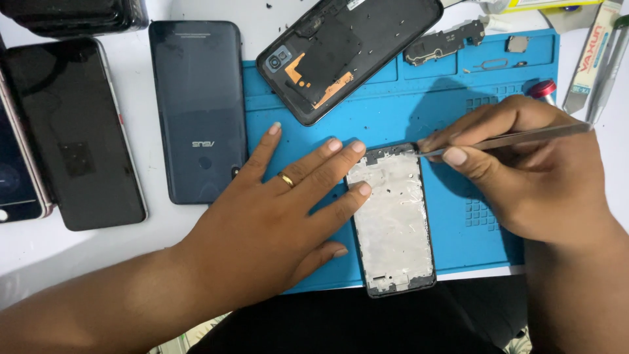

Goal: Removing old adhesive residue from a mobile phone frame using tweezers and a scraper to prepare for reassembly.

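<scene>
A bare phone frame [393, 219] with a silvery inner plate lies lengthwise on the blue repair mat [458, 105]. My left hand [288, 203], a gold ring on one finger, lies flat on the mat with its fingertips pressed against the frame's left edge. Metal tweezers [517, 137] are pinched in my right hand [524, 170], and their tip touches the frame's top right corner.
An opened phone body [347, 56] with camera and orange parts lies at the mat's top. A small circuit board [445, 42] and loose bits sit in the mat's upper compartments. A dark blue phone [196, 108] and other black phones [72, 131] lie left on the white table.
</scene>
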